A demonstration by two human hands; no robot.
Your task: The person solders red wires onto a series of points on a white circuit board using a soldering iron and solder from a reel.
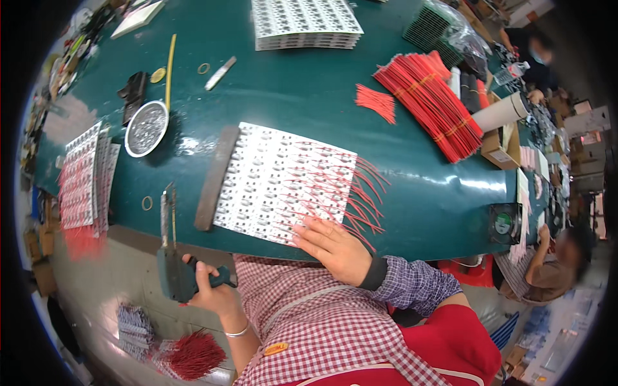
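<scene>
My left hand [217, 297] is closed round the handle of a dark green soldering gun [172, 273], held off the table's front edge with its thin tip pointing up. My right hand [339, 252] lies with fingers stretched out on the near edge of a white circuit board panel [254, 177]. Rows of small dark components cover the panel. Thin red wires [367, 199] lie across its right half and stick out past the right edge. Against the panel's left edge rests a brown flat bar [217, 177].
Left stand a bowl of small metallic bits [147, 128] and wired panels [84, 174] overhanging the edge. Stacked panels [308, 42] sit at the back. To the right are bundled red wires [428, 106], a white roll [502, 114] and a small black fan [505, 223]. A person [547, 264] sits at far right.
</scene>
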